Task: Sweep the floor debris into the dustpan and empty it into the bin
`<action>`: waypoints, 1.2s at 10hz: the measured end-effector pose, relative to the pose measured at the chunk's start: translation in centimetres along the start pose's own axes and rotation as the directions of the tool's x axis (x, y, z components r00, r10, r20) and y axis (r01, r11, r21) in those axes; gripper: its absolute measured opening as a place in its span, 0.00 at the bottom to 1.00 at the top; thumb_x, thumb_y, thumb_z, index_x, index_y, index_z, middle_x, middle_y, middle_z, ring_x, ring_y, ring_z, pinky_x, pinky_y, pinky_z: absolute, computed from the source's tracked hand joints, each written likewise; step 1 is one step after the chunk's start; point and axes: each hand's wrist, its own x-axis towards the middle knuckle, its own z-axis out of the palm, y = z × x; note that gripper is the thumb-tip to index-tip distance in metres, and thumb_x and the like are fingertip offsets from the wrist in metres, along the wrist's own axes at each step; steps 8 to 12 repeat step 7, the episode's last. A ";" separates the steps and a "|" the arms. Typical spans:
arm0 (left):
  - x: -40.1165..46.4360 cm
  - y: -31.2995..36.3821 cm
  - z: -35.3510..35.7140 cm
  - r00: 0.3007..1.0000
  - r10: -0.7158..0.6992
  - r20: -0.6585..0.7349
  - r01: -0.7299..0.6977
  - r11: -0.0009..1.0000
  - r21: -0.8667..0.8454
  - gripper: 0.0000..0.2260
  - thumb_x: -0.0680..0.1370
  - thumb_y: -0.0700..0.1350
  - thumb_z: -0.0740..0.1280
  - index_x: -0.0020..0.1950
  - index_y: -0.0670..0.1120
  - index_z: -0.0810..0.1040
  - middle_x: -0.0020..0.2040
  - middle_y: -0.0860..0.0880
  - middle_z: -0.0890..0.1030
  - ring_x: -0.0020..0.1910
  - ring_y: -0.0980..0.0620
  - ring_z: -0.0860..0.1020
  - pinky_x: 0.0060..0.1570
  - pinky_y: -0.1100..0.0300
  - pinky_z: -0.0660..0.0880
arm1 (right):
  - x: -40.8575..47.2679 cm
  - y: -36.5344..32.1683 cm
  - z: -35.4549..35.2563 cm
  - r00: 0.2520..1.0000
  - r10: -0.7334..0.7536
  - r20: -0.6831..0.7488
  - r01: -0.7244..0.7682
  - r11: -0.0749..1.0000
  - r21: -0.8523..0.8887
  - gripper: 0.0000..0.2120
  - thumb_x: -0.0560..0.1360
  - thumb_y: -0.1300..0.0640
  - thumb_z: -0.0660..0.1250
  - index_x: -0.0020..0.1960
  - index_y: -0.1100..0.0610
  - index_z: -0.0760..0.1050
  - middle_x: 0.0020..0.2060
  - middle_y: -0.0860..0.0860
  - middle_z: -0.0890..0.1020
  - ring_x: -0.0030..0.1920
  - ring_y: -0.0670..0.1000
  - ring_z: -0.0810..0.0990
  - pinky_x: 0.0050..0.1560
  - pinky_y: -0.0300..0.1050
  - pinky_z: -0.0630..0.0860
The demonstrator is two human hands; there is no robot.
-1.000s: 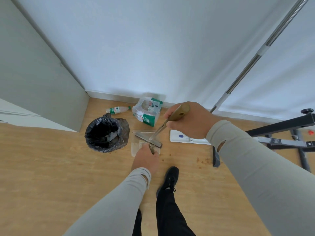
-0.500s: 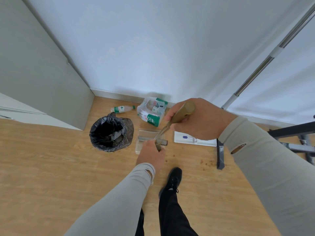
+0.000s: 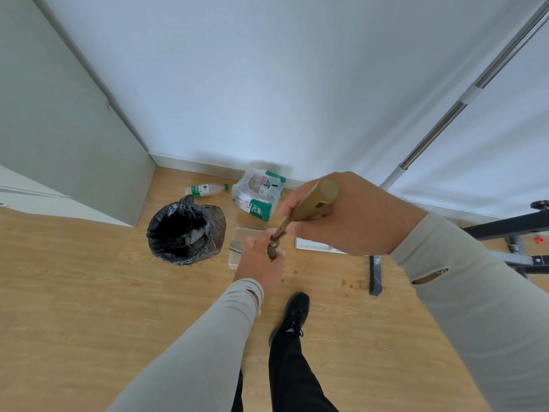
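Observation:
My right hand [image 3: 353, 215] is shut on the olive broom handle [image 3: 309, 203], which slants down to the left. Only a grey end of the broom head [image 3: 236, 246] shows, lying over the translucent dustpan [image 3: 233, 260] on the wood floor. My left hand [image 3: 260, 263] grips the dustpan handle [image 3: 272, 251] just below the broom shaft and hides most of the pan. The bin [image 3: 185, 230], lined with a black bag, stands open just left of the dustpan. Small brown crumbs [image 3: 353, 285] lie scattered on the floor to the right.
A water bottle [image 3: 206, 189] and a wrapped pack of bottles [image 3: 258, 195] lie by the wall behind the bin. A flat white mop head [image 3: 312, 243] with its metal pole [image 3: 445, 114] sits to the right, near a black metal frame [image 3: 511, 227]. My black shoe [image 3: 294, 313] is below.
Both hands have come closer to the view and to each other. The broom head, earlier plain across the dustpan, has slid left and is now mostly hidden behind my left hand.

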 end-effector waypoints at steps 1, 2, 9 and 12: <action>0.1 -0.1 0.2 1.000 -0.002 -0.029 0.001 0.999 -0.043 0.15 0.79 0.46 0.68 0.64 0.58 0.74 0.58 0.51 0.69 0.49 0.50 0.77 0.57 0.54 0.79 | -0.2 -0.1 0.4 1.000 -0.009 -0.013 0.009 1.000 -0.008 0.06 0.74 0.52 0.73 0.51 0.47 0.84 0.40 0.42 0.84 0.43 0.45 0.82 0.53 0.48 0.81; 0.2 0.4 0.3 0.998 -0.004 -0.060 0.000 0.997 -0.072 0.13 0.78 0.43 0.68 0.58 0.58 0.74 0.59 0.51 0.70 0.48 0.50 0.78 0.55 0.53 0.79 | -0.3 -0.3 0.9 1.000 -0.008 -0.024 0.007 1.000 -0.030 0.06 0.74 0.51 0.72 0.51 0.44 0.84 0.34 0.38 0.79 0.40 0.43 0.80 0.51 0.45 0.81; -3.9 1.6 -4.7 0.991 -0.022 0.132 0.011 0.996 0.089 0.31 0.79 0.51 0.68 0.80 0.59 0.58 0.75 0.54 0.71 0.71 0.47 0.73 0.73 0.48 0.70 | -3.7 0.7 2.0 0.975 0.217 -0.044 -0.204 0.957 0.204 0.26 0.75 0.48 0.71 0.72 0.40 0.71 0.59 0.40 0.81 0.62 0.42 0.79 0.68 0.49 0.75; -3.9 1.6 -4.7 0.991 -0.022 0.132 0.011 0.996 0.089 0.31 0.79 0.51 0.68 0.80 0.59 0.58 0.75 0.54 0.71 0.71 0.47 0.73 0.73 0.48 0.70 | -3.7 0.7 2.0 0.975 0.217 -0.044 -0.204 0.957 0.204 0.26 0.75 0.48 0.71 0.72 0.40 0.71 0.59 0.40 0.81 0.62 0.42 0.79 0.68 0.49 0.75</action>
